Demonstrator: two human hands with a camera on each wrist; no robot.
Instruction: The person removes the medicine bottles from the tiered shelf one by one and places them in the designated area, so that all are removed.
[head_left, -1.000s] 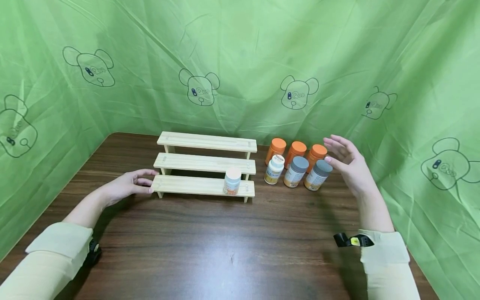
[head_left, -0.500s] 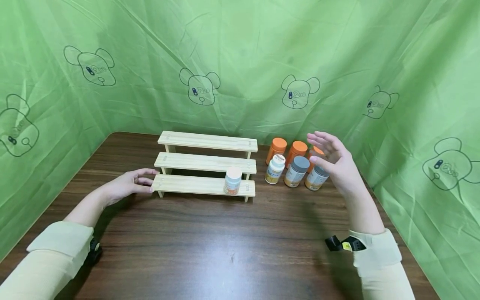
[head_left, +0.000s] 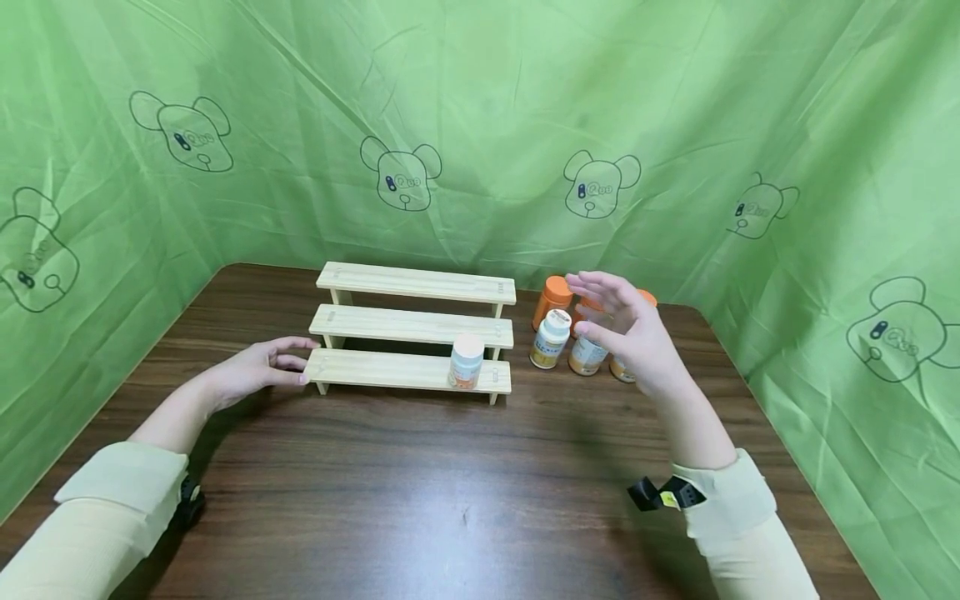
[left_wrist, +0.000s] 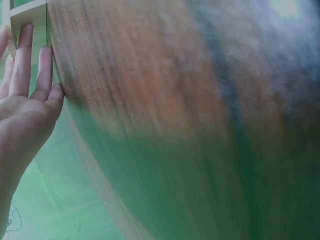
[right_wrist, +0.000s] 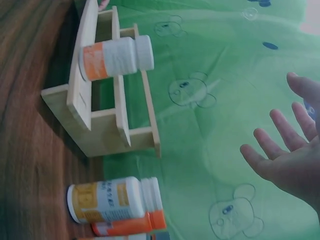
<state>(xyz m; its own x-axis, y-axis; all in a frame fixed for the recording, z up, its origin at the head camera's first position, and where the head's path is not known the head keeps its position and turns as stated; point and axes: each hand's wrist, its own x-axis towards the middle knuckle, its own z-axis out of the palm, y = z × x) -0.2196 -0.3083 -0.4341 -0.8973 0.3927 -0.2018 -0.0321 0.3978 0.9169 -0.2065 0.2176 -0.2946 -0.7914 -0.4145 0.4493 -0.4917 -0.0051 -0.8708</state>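
Observation:
A pale wooden three-step rack [head_left: 382, 367] stands on the table, with a white-capped pill bottle [head_left: 466, 363] upright near the right end of its lowest step. My left hand [head_left: 243, 377] is at the rack's left end, fingertips touching it; in the left wrist view its fingers [left_wrist: 22, 70] are mostly straight. Above the bottles right of the rack hovers my right hand [head_left: 633, 337], fingers spread and holding nothing. It partly covers the grey-capped bottles [head_left: 587, 356] and orange-capped bottles. A white-capped bottle [head_left: 549, 342] with a yellow label stands left of it, in view.
The dark wooden table [head_left: 420, 483] extends in front of the rack. Green cloth [head_left: 487, 100] with bear-head drawings hangs behind and along both sides. An orange bottle [head_left: 553, 302] stands in the back row, close to the rack's right end.
My right hand has moved left, from beside the rightmost bottles to above the middle of the group. The left hand, rack and bottles have stayed put.

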